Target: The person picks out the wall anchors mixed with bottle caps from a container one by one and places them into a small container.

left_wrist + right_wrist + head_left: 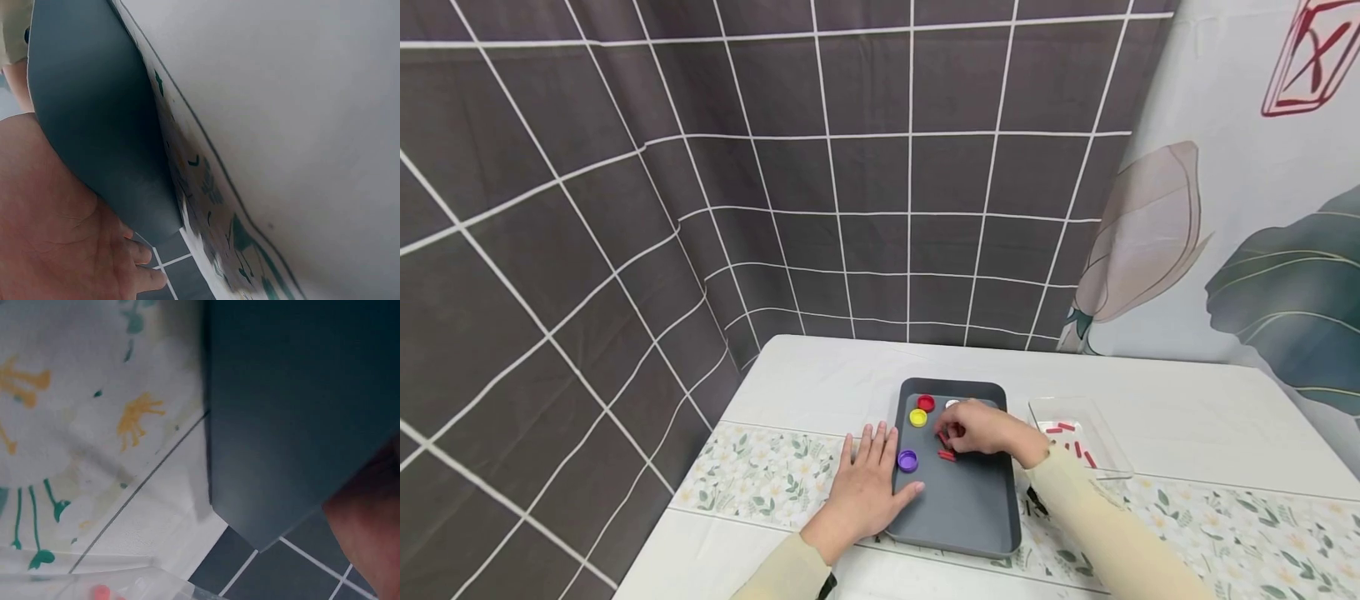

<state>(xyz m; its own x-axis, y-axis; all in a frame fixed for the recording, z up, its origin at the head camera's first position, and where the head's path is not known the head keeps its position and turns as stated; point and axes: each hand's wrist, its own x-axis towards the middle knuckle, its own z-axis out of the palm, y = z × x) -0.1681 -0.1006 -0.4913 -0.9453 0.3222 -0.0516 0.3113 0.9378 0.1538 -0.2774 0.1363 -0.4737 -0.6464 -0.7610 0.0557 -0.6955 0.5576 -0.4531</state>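
Observation:
A dark grey tray lies on the table. Inside it, my right hand pinches a small red stick at its fingertips, partly hidden by the fingers. Just below are more short red sticks on the tray floor. My left hand lies with fingers spread along the tray's left edge, thumb over the rim. Along that side sit a red round cap, a yellow one and a purple one. A white cap is partly covered by my right hand. Both wrist views mostly show the tray's outer side.
To the right of the tray stands a clear plastic box with several red sticks in it. A floral strip runs across the white tabletop. Behind the table hangs a dark curtain with white grid lines.

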